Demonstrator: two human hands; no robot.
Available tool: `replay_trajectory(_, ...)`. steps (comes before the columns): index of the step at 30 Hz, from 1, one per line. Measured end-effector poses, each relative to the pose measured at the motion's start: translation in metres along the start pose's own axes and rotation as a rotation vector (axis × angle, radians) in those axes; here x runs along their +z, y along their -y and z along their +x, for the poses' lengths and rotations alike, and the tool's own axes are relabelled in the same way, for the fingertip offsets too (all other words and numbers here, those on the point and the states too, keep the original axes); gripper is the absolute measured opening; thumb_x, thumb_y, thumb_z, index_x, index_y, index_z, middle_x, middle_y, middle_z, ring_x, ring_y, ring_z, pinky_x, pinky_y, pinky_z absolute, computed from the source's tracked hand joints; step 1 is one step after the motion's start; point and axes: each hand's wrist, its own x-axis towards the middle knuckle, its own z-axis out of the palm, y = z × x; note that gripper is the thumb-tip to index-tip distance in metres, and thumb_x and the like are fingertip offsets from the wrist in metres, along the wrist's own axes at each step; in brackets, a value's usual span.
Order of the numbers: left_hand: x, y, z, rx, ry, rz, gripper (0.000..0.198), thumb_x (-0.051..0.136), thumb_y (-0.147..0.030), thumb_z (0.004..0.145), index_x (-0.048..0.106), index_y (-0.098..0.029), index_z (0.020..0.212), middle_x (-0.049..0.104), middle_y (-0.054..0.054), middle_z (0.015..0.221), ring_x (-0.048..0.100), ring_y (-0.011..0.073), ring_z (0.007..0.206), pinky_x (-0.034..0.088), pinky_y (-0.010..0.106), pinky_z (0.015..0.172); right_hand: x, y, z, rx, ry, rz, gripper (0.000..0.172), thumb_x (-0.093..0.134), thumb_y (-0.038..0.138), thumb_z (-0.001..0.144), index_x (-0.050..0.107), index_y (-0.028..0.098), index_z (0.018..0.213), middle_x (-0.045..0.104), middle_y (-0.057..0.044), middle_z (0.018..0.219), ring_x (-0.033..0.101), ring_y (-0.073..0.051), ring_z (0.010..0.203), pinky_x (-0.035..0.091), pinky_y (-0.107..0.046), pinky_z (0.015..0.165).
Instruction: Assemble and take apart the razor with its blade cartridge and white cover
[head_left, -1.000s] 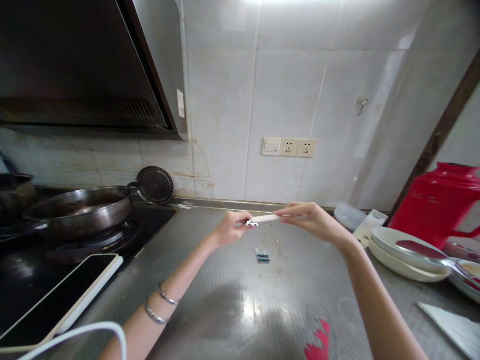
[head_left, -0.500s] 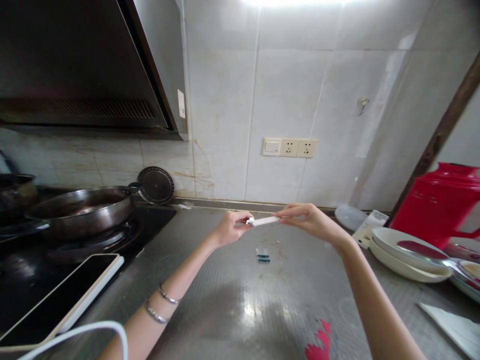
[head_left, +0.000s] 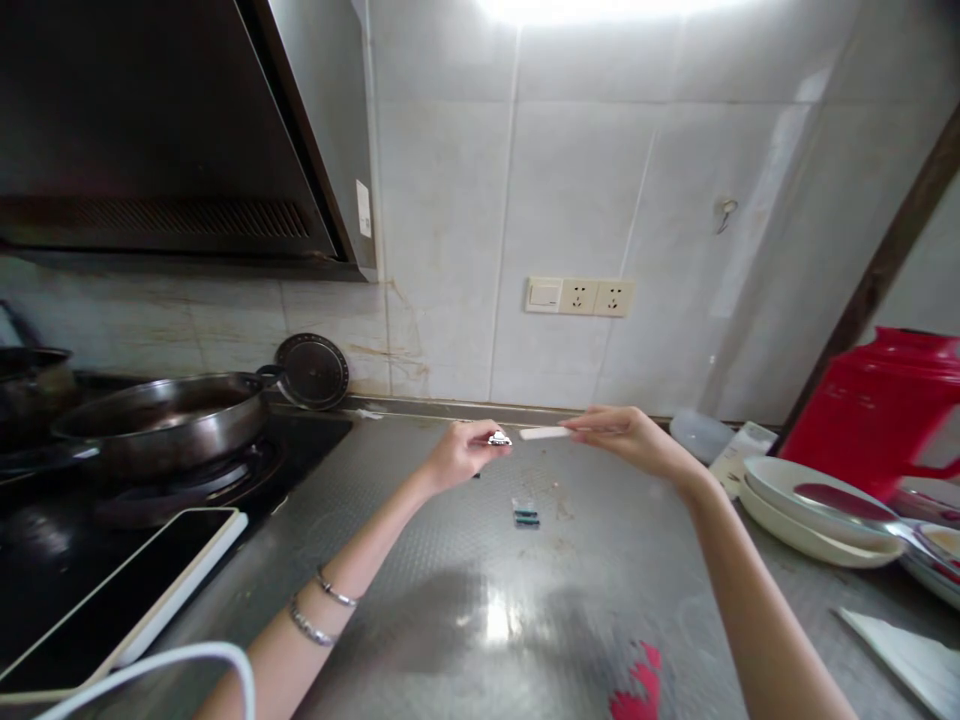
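Observation:
Both my hands are raised over a steel countertop (head_left: 525,600). My left hand (head_left: 461,455) pinches a small silvery metal piece (head_left: 499,438) at its fingertips. My right hand (head_left: 630,438) pinches one end of a thin white stick-like handle (head_left: 545,433), which points left toward the metal piece. A small gap separates the two parts. Below them on the counter lies a small clear packet with dark teal pieces (head_left: 525,513).
A wok (head_left: 161,420) sits on the stove at left, with a round lid (head_left: 311,370) against the wall. A phone (head_left: 112,600) and white cable (head_left: 150,665) lie front left. White plates (head_left: 810,510) and a red jug (head_left: 877,410) stand right. A red stain (head_left: 637,690) marks the counter.
The metal piece and the white handle were joined together before; now they are apart, my left hand holding the metal piece and my right hand drawn slightly right with the handle.

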Motion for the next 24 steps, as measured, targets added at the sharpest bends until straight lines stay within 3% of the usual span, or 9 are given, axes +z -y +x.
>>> replay_trajectory(4,0.0,0.006,0.0,-0.044,0.005,-0.079,0.018,0.061,-0.029,0.073,0.059,-0.012,0.079,0.063,0.004,0.078,0.059,0.0121,0.071,0.048,0.023,0.069,-0.002,-0.002,-0.002,0.011,-0.058,0.021,0.04,0.055,0.048,0.076,0.069,0.019,0.1,0.068,-0.009,0.095,0.06,-0.023,0.086,0.045,-0.03,0.075)
replay_trajectory(8,0.002,0.011,-0.002,-0.096,-0.017,-0.137,0.026,0.058,-0.034,0.076,0.056,-0.012,0.089,0.062,0.003,0.074,0.055,0.0075,0.053,0.045,0.02,0.052,0.002,0.008,0.0,0.009,-0.067,0.109,0.038,0.057,0.045,0.076,0.069,0.02,0.101,0.068,-0.008,0.099,0.059,-0.024,0.091,0.045,-0.032,0.077)
replay_trajectory(12,0.009,0.014,-0.001,-0.127,-0.156,-0.235,0.033,0.051,-0.042,0.08,0.054,-0.013,0.095,0.053,-0.004,0.054,0.039,0.0033,0.035,0.03,0.015,0.035,0.008,0.012,0.002,0.017,-0.113,0.252,0.038,0.061,0.044,0.072,0.07,0.019,0.099,0.069,-0.008,0.091,0.059,-0.021,0.08,0.046,-0.03,0.07)
replay_trajectory(17,0.013,0.017,0.001,-0.223,-0.347,-0.4,0.04,0.049,-0.048,0.079,0.056,-0.012,0.092,0.036,-0.01,0.042,0.028,0.0032,0.029,0.02,0.015,0.029,0.012,0.01,0.003,0.038,-0.188,0.442,0.032,0.065,0.039,0.071,0.071,0.018,0.094,0.064,-0.004,0.07,0.052,-0.013,0.062,0.044,-0.026,0.06)
replay_trajectory(24,0.006,0.019,0.001,-0.234,-0.343,-0.558,0.045,0.043,-0.049,0.081,0.058,-0.011,0.099,0.038,-0.008,0.045,0.031,0.0035,0.031,0.021,0.016,0.03,0.031,0.024,0.01,0.132,-0.34,0.776,0.061,0.064,0.034,0.072,0.045,0.023,0.129,0.054,0.001,0.068,0.041,-0.007,0.048,0.035,-0.02,0.04)
